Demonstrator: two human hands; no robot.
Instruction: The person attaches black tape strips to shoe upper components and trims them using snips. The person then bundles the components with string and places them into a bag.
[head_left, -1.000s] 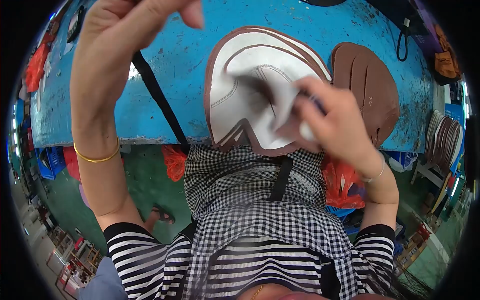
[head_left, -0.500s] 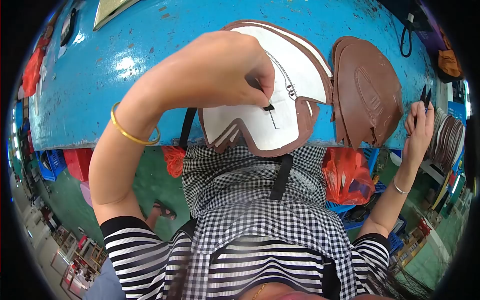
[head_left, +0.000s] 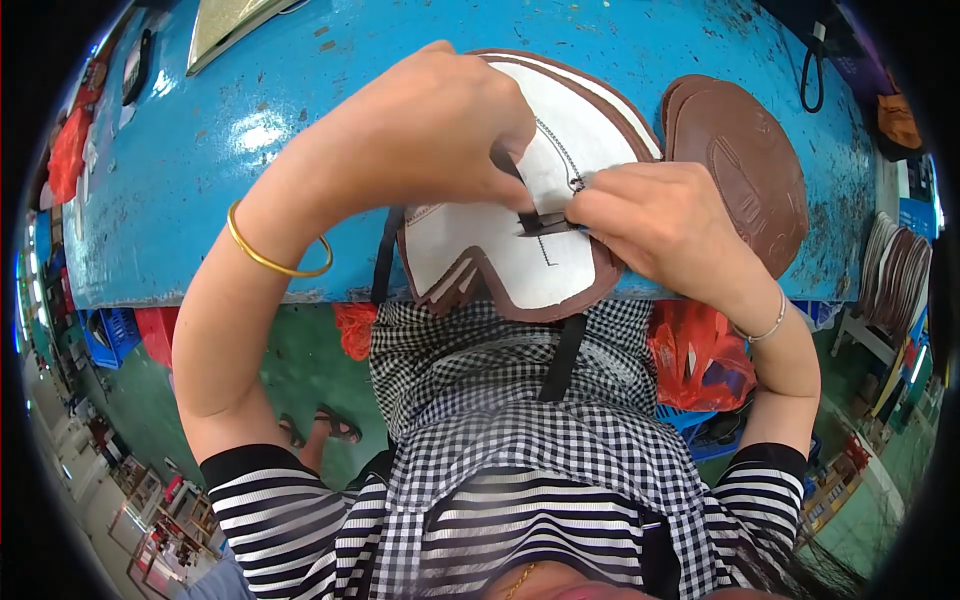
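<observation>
A stack of brown leather pieces with white backing [head_left: 570,285] lies near the table's front edge, showing dark stitching and a notch. Above it, my left hand [head_left: 440,130] is closed in a pinch on a small black strip at the stitched line; its other end is hidden by my fingers. From the right, my right hand [head_left: 660,215] grips small black pointed snips [head_left: 545,230], their tips reaching across the white backing close to the left fingertips. Whether the blades touch the strip is hard to tell. Immediately right lies a second stack of brown leather pieces [head_left: 745,170].
The blue table [head_left: 250,200] has worn paint. A framed flat panel [head_left: 225,30] and a black handheld device [head_left: 138,68] lie toward the back left. Red plastic bags [head_left: 700,355] hang below the front edge. More stacked pieces [head_left: 893,275] stand at far right.
My right hand has swung in from the far right with the snips and now meets my left hand over the white backing. My left hand keeps its pinch, almost in place.
</observation>
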